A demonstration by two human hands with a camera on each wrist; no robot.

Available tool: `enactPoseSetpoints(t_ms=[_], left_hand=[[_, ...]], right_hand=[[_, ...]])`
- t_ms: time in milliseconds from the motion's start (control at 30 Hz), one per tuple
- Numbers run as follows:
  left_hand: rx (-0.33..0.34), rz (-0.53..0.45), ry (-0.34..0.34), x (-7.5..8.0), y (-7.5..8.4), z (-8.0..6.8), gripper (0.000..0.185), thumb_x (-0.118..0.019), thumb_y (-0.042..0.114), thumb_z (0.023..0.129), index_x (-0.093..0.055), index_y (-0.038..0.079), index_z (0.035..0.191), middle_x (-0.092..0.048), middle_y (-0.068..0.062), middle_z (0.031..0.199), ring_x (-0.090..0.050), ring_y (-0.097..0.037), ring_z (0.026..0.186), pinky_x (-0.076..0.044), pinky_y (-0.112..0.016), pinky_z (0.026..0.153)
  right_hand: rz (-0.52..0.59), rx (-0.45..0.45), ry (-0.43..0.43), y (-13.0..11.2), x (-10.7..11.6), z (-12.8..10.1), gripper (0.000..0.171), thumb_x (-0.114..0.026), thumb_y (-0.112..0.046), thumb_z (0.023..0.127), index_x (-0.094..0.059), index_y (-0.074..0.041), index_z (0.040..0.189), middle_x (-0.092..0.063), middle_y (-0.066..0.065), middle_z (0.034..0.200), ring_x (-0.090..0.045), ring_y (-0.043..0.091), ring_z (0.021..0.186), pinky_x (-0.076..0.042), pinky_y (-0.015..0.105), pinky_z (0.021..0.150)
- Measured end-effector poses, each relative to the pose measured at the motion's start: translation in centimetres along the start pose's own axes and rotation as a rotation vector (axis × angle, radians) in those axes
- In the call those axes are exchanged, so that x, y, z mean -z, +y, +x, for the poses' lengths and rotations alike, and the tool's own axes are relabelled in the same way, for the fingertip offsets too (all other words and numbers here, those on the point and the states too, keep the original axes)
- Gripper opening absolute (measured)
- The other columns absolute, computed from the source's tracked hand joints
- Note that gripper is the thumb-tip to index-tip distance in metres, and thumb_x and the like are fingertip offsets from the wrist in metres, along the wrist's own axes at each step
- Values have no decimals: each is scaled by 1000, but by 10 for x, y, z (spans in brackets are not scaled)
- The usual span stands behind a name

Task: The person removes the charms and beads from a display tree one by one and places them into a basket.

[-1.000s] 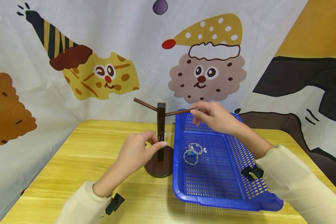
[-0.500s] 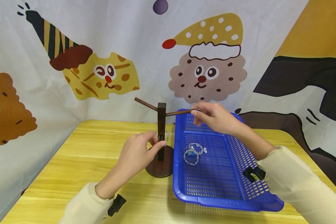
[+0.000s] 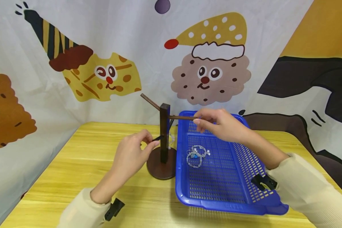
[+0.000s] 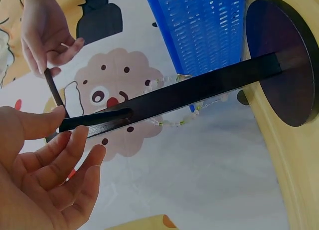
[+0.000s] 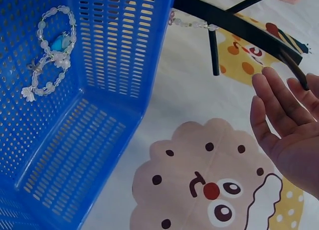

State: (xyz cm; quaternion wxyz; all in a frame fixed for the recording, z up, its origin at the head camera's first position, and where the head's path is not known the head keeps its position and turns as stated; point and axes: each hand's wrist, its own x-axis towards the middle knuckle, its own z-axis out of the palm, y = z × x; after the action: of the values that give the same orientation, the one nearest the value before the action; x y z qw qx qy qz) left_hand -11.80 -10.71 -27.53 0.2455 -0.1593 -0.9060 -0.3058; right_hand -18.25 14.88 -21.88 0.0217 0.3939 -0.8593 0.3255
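A dark wooden stand (image 3: 164,136) has a round base, an upright post and thin rods sticking out at two heights. My left hand (image 3: 130,153) pinches the tip of a lower rod (image 4: 94,118) between thumb and index finger, its other fingers loosely bent. On the right, my right hand (image 3: 220,124) pinches the end of an upper rod (image 3: 182,117). A clear beaded bracelet (image 4: 154,84) hangs behind the post, partly hidden by it. More beaded bracelets (image 5: 59,79), one with a blue piece, lie in the blue basket (image 3: 180,171).
The basket stands right beside the base, under my right forearm. A yellow wood-grain table (image 3: 102,158) carries both. Behind it hangs a white cloth (image 3: 154,63) with cartoon prints, close to the table's back edge.
The stand has turned about its post. My left hand has shifted left with its lower rod, my right hand slightly down with its upper rod. The hanging bracelet shows farther right of the post.
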Motion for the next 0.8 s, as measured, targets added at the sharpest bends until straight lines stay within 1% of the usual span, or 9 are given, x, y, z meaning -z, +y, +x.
enactPoseSetpoints(t_ms=[133,267,400,500,600,800], left_hand=[[-2,13,6,2,-1,0,15,-74,15,78,-62,8,73,-62,-1,67,-41,-11,48,-34,-28,48],[1,20,15,3,-3,1,12,-73,12,78,-63,6,74,-64,-3,69,-52,-16,55,-38,-29,50],[2,24,26,6,-5,2,10,-72,10,79,-64,6,75,-65,-5,71,-57,-20,58,-40,-32,52],[6,21,29,6,-8,3,10,-72,10,79,-64,5,75,-65,-5,72,-56,-20,58,-41,-33,53],[4,10,38,7,-12,5,9,-72,10,79,-65,5,76,-66,-6,73,-57,-20,59,-44,-35,56],[4,-10,62,8,-20,6,7,-71,10,79,-66,5,77,-67,-6,73,-50,-16,50,-44,-36,57]], right_hand=[[-7,18,-10,-4,-2,-2,9,-53,-8,93,-61,-7,96,-63,-6,74,-61,9,70,-49,32,66],[-1,31,-20,-9,-4,-3,8,-53,-9,93,-61,-9,94,-63,-7,74,-61,9,71,-48,32,65],[-5,47,-28,-14,-7,-3,6,-54,-9,92,-60,-10,92,-62,-8,74,-60,8,70,-46,30,61],[-8,68,-27,-17,-9,-3,6,-55,-8,92,-60,-10,90,-63,-9,74,-60,6,69,-45,28,59],[7,81,-27,-20,-12,-2,7,-55,-7,92,-60,-10,90,-64,-8,75,-60,5,70,-46,28,60],[49,100,-46,-25,-17,-1,6,-54,-8,92,-59,-10,92,-63,-8,75,-60,6,71,-48,29,62]])
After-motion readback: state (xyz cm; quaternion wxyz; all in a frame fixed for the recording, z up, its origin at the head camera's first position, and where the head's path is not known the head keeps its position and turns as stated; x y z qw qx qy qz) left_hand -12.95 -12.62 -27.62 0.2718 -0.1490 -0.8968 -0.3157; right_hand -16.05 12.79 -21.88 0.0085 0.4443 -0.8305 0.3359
